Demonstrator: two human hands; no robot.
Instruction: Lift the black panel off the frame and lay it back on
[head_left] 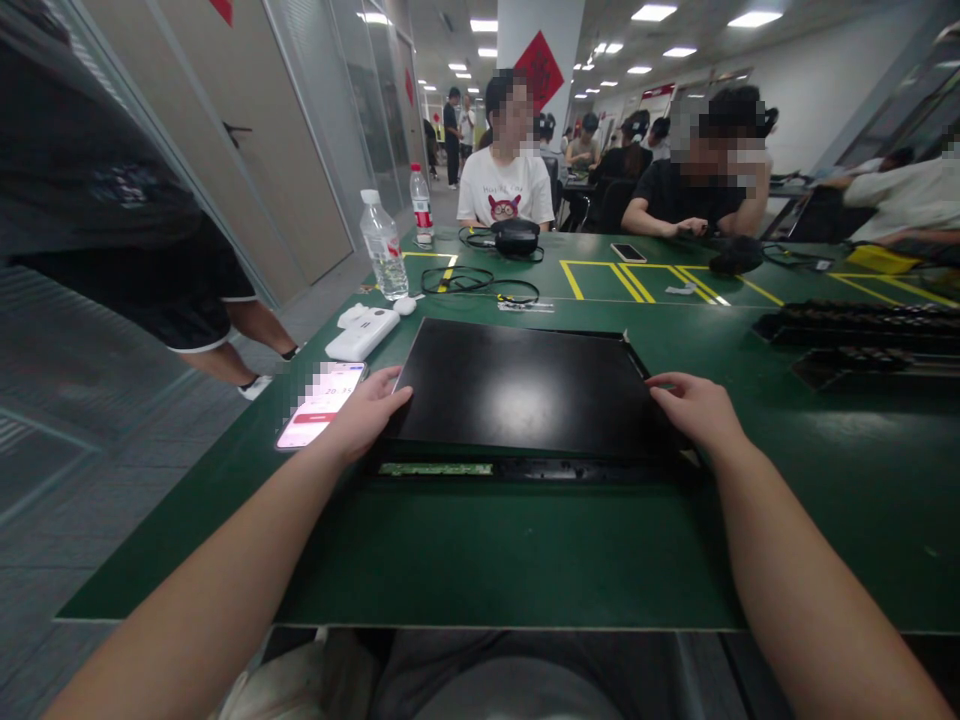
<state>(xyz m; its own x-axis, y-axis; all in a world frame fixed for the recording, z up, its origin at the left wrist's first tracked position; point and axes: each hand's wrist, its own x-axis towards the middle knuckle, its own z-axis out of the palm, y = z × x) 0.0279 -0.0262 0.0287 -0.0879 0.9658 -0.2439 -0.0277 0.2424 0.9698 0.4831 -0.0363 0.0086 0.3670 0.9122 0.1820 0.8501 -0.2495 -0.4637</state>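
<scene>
A glossy black screen panel [517, 385] lies before me, tilted slightly over a black frame [585, 470]. My left hand [379, 405] grips the panel's left edge, thumb on top. At the opposite edge, my right hand [694, 405] pinches the panel's side with thumb and fingers. Along the frame's near side runs a narrow green circuit board [435, 469]. Most of the frame is hidden beneath the panel; part of its rim shows at the far right corner.
Left of the panel are a lit phone [322, 405], a white power bank [363, 334] and a water bottle [384, 250]. Black cables [480, 285] lie behind it. Dark slotted strips [862, 325] rest on the right. Two people sit across the green table [510, 560]; another stands at left.
</scene>
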